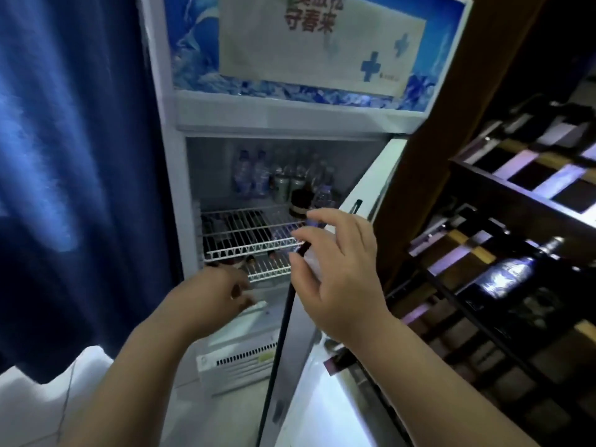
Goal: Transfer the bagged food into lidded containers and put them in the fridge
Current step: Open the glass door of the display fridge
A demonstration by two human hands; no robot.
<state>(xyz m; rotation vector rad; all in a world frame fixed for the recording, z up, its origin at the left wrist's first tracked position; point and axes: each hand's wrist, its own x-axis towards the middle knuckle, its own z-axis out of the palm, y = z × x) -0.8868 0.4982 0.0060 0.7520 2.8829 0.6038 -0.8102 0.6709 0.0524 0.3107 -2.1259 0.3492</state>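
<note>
Upright fridge (167,188) stands with its glass door (322,398) swung out toward the camera, dark seal edge facing left. Right hand (338,279) is at the door's upper corner: fingers (317,217) spread and lightly bent, thumb lying against the door edge, nothing closed in the palm. A small clear patch shows under the thumb; too blurred to identify. Left hand (219,295) reaches into the bottom compartment, under the lower wire shelf (271,269). Its fingers are curled downward and blurred, so I cannot tell whether they hold anything. Just past those fingertips lies a pale flat thing (259,305) on the fridge floor, possibly a lid or container, though that cannot be told; no bagged food is clearly visible. The upper wire shelf (251,230) is bare at the front, with water bottles (251,172) and cans (283,185) crowded at the back right. A dark jar (298,204) sits nearest the door side. Above the compartment is a pale poster (322,43) with red characters and blue crosses. A vent grille (245,358) runs along the base. Blue curtain (64,156) hangs to the left; a wooden rack (419,156) of dark bottles (503,279) stands to the right.
</note>
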